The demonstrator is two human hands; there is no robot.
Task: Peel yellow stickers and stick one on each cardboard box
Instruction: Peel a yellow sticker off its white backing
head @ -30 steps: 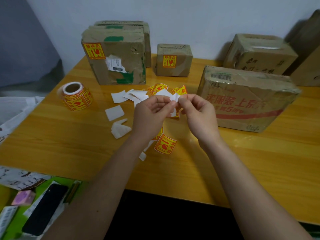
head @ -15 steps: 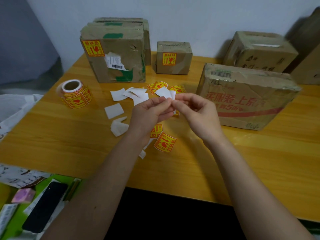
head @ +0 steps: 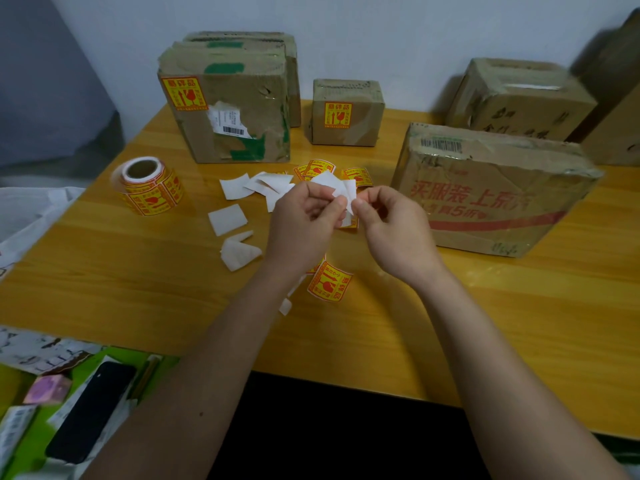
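1. my left hand (head: pixel 304 223) and right hand (head: pixel 391 226) both pinch one square yellow sticker with white backing (head: pixel 341 192).
2. unlabelled flat brown cardboard box (head: pixel 491 192) lies at three o'clock of them.

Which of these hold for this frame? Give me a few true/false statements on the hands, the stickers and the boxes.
1. Both the left hand and right hand pinch one sticker above the table. True.
2. The sticker roll stands on a box. False: it sits on the table.
3. The small box bears a yellow sticker. True.
4. The printed box bears a yellow sticker. False: none shows on it.
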